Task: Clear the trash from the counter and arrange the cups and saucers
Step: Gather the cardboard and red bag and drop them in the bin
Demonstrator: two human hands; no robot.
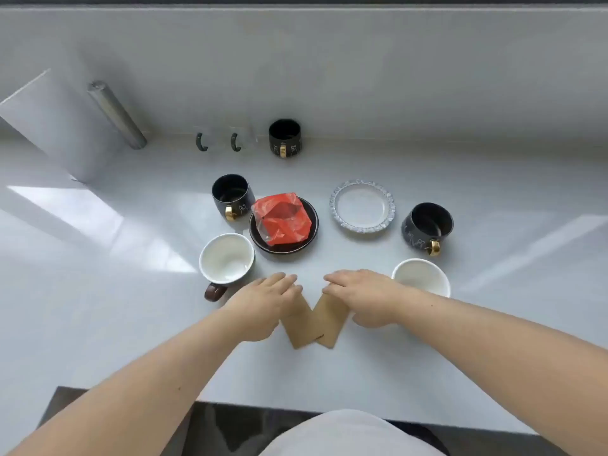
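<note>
Left hand: your left hand (268,299) lies palm down near the front edge of the table (98,291), fingers flat and extended, pressing on one tan paper packet (299,327); the grip is not closed around it.
Right hand: your right hand (365,296) lies the same way just beside it, fingers flat on a second tan paper packet (332,319); an open grip, holding nothing closed.
Packets: the two form a V, their near ends overlapping between your wrists.
Red wrapper: a crumpled red and clear plastic wrapper (283,218) sits on a round black saucer (312,230) at the middle of the table.
White saucer: a round white saucer with a patterned grey rim (362,207) lies to the right of the black one, apart from it.
Black cups: one black mug with a gold handle (232,195) stands touching or nearly touching the black saucer's left side, a second (427,227) to the right of the white saucer, a third (284,137) by the back edge.
White cups: a white cup with a brown handle (227,260) stands left of your left hand; another white cup (421,278) is partly hidden behind your right wrist.
Back wall: two dark hooks (201,142) sit left of the rear mug.
</note>
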